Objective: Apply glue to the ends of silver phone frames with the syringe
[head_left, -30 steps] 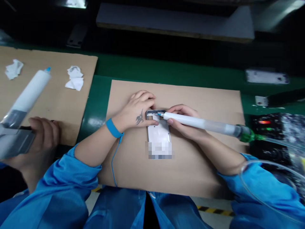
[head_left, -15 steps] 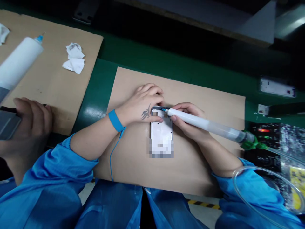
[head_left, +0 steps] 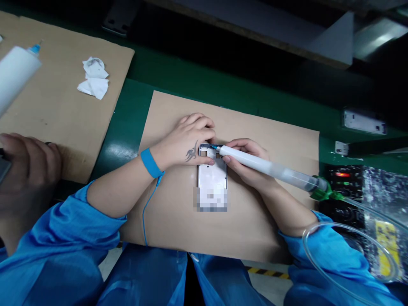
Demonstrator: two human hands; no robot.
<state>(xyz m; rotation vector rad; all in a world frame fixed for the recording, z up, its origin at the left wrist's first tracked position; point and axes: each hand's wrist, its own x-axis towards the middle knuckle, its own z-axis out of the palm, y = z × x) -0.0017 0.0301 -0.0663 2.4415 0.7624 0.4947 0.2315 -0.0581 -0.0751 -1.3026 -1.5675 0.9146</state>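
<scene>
Quickly: the green workbench (head_left: pixel 117 127) runs across your view, with a cardboard sheet (head_left: pixel 172 225) under your hands and a second cardboard sheet (head_left: pixel 63 127) at 10 o'clock. A metal phone frame (head_left: pixel 212 178) lies flat at the centre of the near sheet. Your left hand (head_left: pixel 188 142) is closed over its top end, steadying it; your right hand (head_left: pixel 245 159) grips a white syringe (head_left: pixel 264 165) narrowly, like a pen. Risks: the frame could slide on the cardboard, dragging the tip across it, or the clear tube (head_left: pixel 347 250) at 4 o'clock could snag and tug the syringe. A co-worker's hand (head_left: pixel 28 165) at 9 o'clock sits below a white cartridge (head_left: pixel 15 72) and could knock your elbow. Crumpled wipes (head_left: pixel 94 76) lie at 11 o'clock. Your left fingertips (head_left: pixel 207 135) crowd the syringe's blue tip (head_left: pixel 215 146), so they could get in its way.
</scene>
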